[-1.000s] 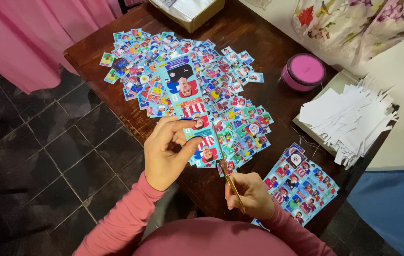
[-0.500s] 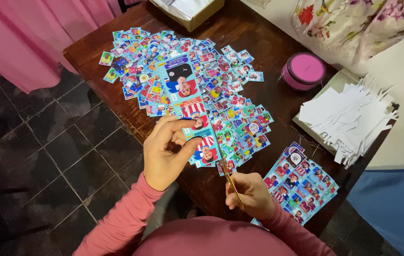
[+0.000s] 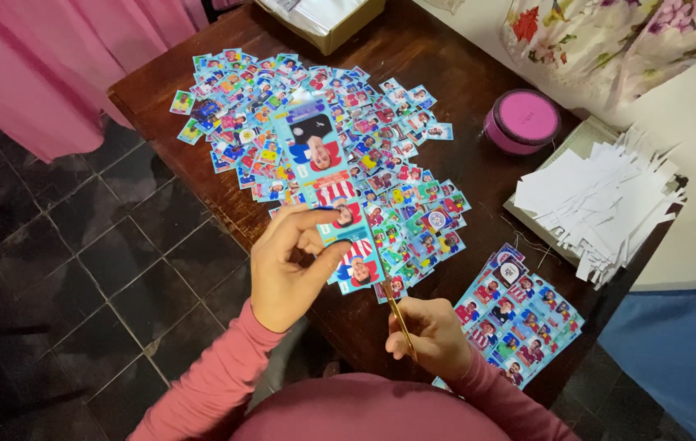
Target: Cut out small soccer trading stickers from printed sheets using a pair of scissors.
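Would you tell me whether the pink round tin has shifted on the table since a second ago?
No. The pink round tin sits in the same spot beside the stack of white paper strips.

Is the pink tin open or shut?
Shut: the pink tin on the table has its lid seated flat on top.

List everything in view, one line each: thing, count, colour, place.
sticker strip: one, blue with red, held over the table edge.
scissors: one pair, gold, cutting at the strip.
cut stickers: a big heap, many colours, mid table.
sticker sheets: a stack, blue, table's near right corner.
paper scraps: a pile, white, right side.
round tin: one, pink, beside the scraps.
box: one, tan, far edge.
table: one, dark wood.
left hand: pinches the strip.
right hand: works the scissors.
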